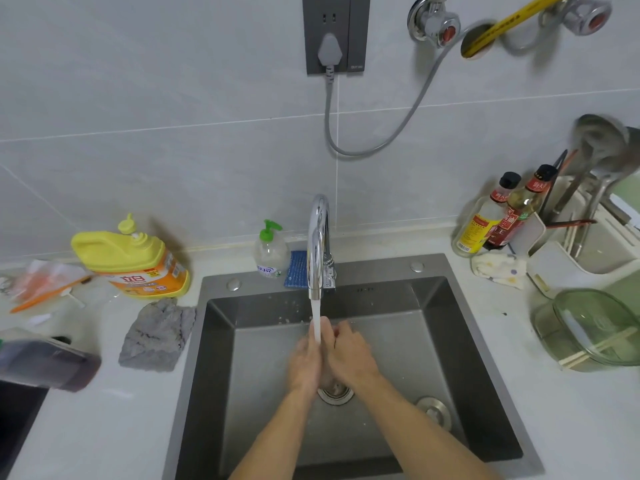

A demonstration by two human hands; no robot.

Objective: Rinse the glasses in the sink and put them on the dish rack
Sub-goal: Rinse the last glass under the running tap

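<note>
The sink [467,358] is occupied at its middle by two hands, and the dish rack [561,268] is seen well apart on the counter to the right. The left hand [306,362] and right hand [349,355] are pressed together under the water stream [316,323]. The right fingers [341,329] are curled, the left blurred; whether a glass is grasped cannot be told (clear glass would be lost in this blur). Its place, direction and long axis cannot be given. Were one held, wet skin could let it slip onto the steel.
</note>
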